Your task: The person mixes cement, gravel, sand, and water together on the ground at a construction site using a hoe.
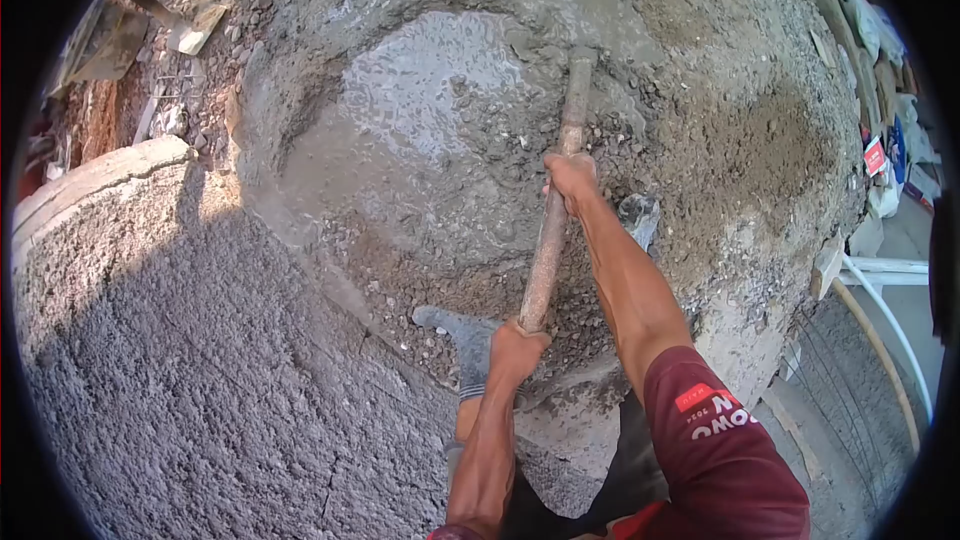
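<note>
My left hand (517, 352) is closed round the near end of a long round tool handle (546, 260). Farther up the same handle, my right hand (572, 180) is wrapped round it. The handle slants away from me, and its far end meets the grey wet mix; any blade there is buried or hidden, so the tool's kind does not show. Beside that end lies a heap of wet concrete mix (480, 200), with a pool of grey water (430, 80) in its hollow. Pebbles show through the mix near my feet.
My boot (460, 335) stands at the mix's near edge, the other (640, 215) beside my right forearm. A rough concrete slab (200, 360) fills the lower left. A shovel (190, 35) lies upper left. White pipes (890, 320) and bags (885, 195) are at right.
</note>
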`<action>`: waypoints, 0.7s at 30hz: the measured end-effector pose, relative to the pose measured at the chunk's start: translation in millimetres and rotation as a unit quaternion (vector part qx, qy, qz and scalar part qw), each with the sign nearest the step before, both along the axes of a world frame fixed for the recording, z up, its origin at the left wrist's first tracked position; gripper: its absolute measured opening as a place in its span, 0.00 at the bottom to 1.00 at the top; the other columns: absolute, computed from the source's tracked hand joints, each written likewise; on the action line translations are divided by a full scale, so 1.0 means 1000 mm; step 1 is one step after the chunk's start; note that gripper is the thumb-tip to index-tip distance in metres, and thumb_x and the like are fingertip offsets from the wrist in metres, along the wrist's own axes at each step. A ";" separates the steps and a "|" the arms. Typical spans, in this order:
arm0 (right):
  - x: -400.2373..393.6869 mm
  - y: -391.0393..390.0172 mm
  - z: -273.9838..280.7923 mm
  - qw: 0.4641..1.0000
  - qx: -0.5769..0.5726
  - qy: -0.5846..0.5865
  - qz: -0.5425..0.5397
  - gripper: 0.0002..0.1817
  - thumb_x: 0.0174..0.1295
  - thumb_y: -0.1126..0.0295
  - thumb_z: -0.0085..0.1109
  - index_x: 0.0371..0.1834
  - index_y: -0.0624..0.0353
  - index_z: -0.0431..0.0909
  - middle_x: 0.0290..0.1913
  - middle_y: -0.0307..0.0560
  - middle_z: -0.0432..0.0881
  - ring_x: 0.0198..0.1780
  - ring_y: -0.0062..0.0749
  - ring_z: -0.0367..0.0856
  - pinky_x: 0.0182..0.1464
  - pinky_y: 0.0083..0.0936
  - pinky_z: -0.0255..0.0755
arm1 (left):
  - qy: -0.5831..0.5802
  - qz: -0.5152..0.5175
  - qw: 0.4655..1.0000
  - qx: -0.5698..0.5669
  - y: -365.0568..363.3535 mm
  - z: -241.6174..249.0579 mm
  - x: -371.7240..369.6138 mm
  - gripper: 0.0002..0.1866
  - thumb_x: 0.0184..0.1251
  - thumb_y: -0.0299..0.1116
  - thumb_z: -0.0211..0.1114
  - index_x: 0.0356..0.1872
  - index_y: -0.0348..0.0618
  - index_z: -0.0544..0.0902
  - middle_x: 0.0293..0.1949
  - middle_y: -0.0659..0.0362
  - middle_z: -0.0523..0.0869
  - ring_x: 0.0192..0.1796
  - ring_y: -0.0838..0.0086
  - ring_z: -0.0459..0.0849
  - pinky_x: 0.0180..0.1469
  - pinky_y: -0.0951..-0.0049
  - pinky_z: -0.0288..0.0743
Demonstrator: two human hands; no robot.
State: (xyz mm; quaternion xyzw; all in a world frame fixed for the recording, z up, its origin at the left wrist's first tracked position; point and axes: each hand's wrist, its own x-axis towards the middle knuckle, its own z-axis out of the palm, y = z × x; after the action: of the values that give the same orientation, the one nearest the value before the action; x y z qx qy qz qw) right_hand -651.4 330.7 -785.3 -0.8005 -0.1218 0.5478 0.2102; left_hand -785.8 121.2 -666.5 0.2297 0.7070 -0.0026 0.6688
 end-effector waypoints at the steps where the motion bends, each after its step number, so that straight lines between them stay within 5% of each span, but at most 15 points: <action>1: -0.003 -0.010 0.006 1.000 0.002 0.007 0.003 0.12 0.54 0.72 0.61 0.35 0.72 0.76 0.21 0.48 0.75 0.17 0.34 0.76 0.19 0.31 0.74 | -0.004 -0.003 1.000 -0.004 -0.010 0.007 -0.002 0.21 0.46 0.36 0.69 0.42 0.34 0.83 0.33 0.46 0.87 0.38 0.58 0.87 0.44 0.64 0.77; 9: -0.020 -0.123 0.054 0.987 -0.053 -0.015 0.151 0.12 0.53 0.70 0.62 0.35 0.68 0.75 0.24 0.45 0.76 0.20 0.28 0.76 0.19 0.27 0.74 | -0.020 0.101 0.986 -0.132 -0.130 0.075 0.031 0.17 0.48 0.37 0.69 0.37 0.35 0.83 0.24 0.51 0.85 0.30 0.65 0.85 0.37 0.64 0.78; 12: -0.017 -0.171 0.093 0.976 -0.046 -0.070 0.200 0.13 0.55 0.69 0.62 0.39 0.66 0.74 0.25 0.43 0.76 0.21 0.27 0.76 0.20 0.27 0.73 | 0.024 0.116 0.986 -0.118 -0.183 0.100 0.060 0.18 0.47 0.38 0.70 0.37 0.35 0.83 0.25 0.49 0.86 0.31 0.62 0.87 0.39 0.63 0.78; 15: 0.000 -0.220 0.129 0.970 -0.007 -0.029 0.243 0.20 0.54 0.67 0.65 0.45 0.68 0.74 0.28 0.46 0.80 0.24 0.30 0.80 0.27 0.30 0.75 | 0.068 0.087 0.991 -0.072 -0.233 0.109 0.095 0.13 0.48 0.34 0.69 0.30 0.34 0.81 0.20 0.56 0.82 0.23 0.71 0.81 0.30 0.65 0.77; 18: -0.003 -0.178 0.181 0.964 -0.003 -0.031 0.265 0.24 0.53 0.64 0.66 0.48 0.69 0.74 0.29 0.49 0.82 0.26 0.34 0.82 0.32 0.32 0.77 | 0.049 0.125 0.987 -0.091 -0.218 0.124 0.110 0.16 0.46 0.34 0.70 0.34 0.33 0.81 0.26 0.50 0.85 0.31 0.67 0.86 0.37 0.63 0.78; 19: -0.011 -0.141 0.198 0.969 -0.026 -0.010 0.247 0.23 0.53 0.64 0.66 0.48 0.69 0.74 0.29 0.49 0.82 0.27 0.33 0.82 0.33 0.32 0.76 | 0.046 0.139 0.987 -0.058 -0.192 0.115 0.107 0.17 0.46 0.36 0.70 0.35 0.34 0.81 0.27 0.46 0.85 0.33 0.58 0.87 0.39 0.59 0.78; 21: -0.021 -0.077 0.188 0.953 0.121 -0.064 0.270 0.22 0.55 0.65 0.65 0.47 0.69 0.73 0.27 0.47 0.81 0.26 0.31 0.81 0.32 0.31 0.76 | 0.065 0.142 0.987 0.035 -0.118 0.085 0.092 0.18 0.45 0.37 0.70 0.35 0.36 0.81 0.28 0.43 0.86 0.35 0.48 0.87 0.39 0.56 0.79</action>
State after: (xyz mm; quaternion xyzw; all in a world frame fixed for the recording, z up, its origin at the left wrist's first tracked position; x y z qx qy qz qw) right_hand -672.1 253.3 -597.3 -0.7395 -0.4122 0.5130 0.1419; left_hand -693.6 3.2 -581.2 0.1495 0.7738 0.1019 0.6071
